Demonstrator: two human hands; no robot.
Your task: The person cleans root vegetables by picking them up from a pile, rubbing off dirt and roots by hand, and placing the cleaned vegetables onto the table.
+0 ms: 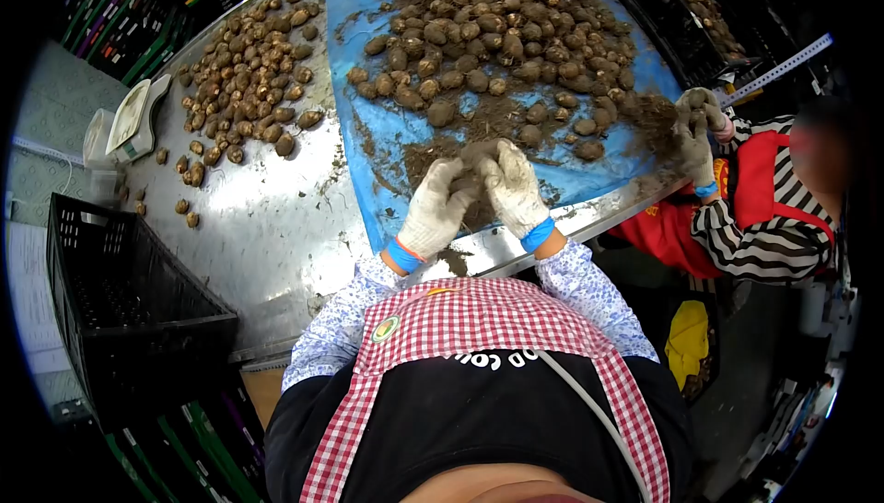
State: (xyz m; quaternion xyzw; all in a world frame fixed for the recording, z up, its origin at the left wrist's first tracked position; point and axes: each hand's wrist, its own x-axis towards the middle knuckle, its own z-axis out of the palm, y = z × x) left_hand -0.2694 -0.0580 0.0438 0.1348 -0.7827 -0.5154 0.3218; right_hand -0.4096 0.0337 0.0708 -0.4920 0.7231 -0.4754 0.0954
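Note:
My left hand [435, 208], in a dirty white knit glove with a blue band at the wrist, has its fingers curled near the blue sheet's front edge. Close beside it, my right hand [514, 188] wears a matching glove, its fingers bent inward. Both hands close around a brown, soil-covered taro [475, 153], mostly hidden by the fingers and hard to tell from the dirt behind. Beyond them a large heap of taros [497, 29] lies on the blue plastic sheet [373, 167], with loose soil and root fibres among them.
A second pile of taros [253, 70] sits on the metal table [285, 199] at left. A black crate [138, 319] and a white scale [133, 121] stand at the left edge. At right, a co-worker in a red apron [760, 176] has gloved hands [697, 130] over the sheet.

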